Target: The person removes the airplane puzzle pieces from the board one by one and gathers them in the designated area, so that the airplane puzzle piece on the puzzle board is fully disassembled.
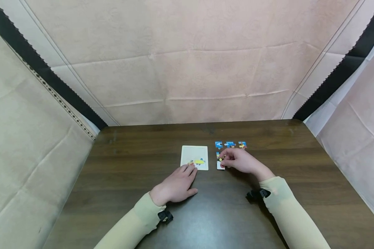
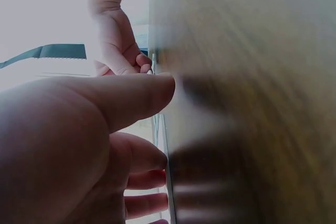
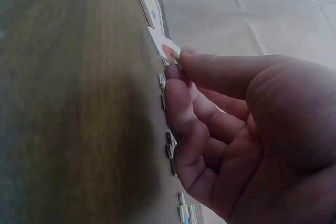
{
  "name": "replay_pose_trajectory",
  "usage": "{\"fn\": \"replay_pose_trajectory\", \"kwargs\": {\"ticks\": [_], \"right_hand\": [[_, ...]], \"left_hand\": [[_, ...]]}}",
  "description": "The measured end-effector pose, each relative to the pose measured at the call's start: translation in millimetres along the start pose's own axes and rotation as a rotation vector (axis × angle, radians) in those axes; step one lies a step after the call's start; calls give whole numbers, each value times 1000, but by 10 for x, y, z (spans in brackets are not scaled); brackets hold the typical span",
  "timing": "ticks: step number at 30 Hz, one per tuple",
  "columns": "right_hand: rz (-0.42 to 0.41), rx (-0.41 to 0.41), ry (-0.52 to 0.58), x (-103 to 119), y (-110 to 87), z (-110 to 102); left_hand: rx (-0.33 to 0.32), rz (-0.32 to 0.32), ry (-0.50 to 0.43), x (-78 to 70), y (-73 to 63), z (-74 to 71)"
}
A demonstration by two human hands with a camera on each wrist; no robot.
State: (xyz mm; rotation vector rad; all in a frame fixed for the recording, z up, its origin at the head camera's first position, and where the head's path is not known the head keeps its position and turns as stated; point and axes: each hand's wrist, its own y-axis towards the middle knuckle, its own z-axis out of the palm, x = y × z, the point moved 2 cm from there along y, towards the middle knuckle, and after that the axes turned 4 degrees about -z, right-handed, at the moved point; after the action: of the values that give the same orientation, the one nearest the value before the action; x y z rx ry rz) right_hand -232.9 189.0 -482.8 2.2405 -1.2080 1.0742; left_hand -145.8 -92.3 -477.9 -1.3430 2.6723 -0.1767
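A white square puzzle board (image 1: 193, 152) lies on the table, with a few joined pieces showing a yellow shape (image 1: 200, 161) along its lower part. The fingertips of my left hand (image 1: 176, 183) rest on the board's near edge, fingers extended and thumb out to the side. Right of the board, my right hand (image 1: 241, 160) pinches a white puzzle piece (image 3: 157, 39) with a red patch between thumb and fingertip. That piece tilts up from the tabletop in the right wrist view. Another piece (image 1: 217, 155) lies just beyond it, partly covered by the right hand.
Behind the right hand is a row of blue puzzle pieces: one at left (image 1: 218, 144), one in the middle (image 1: 230, 144) and one at right (image 1: 242, 144). The brown wooden table (image 1: 137, 148) ends at a pale cloth wall (image 1: 205, 79).
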Motion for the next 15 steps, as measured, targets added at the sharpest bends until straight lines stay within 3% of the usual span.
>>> {"fn": "replay_pose_trajectory", "kwargs": {"ticks": [15], "right_hand": [[45, -18, -116, 12, 9, 32]], "left_hand": [[25, -8, -35, 21, 2, 1]]}}
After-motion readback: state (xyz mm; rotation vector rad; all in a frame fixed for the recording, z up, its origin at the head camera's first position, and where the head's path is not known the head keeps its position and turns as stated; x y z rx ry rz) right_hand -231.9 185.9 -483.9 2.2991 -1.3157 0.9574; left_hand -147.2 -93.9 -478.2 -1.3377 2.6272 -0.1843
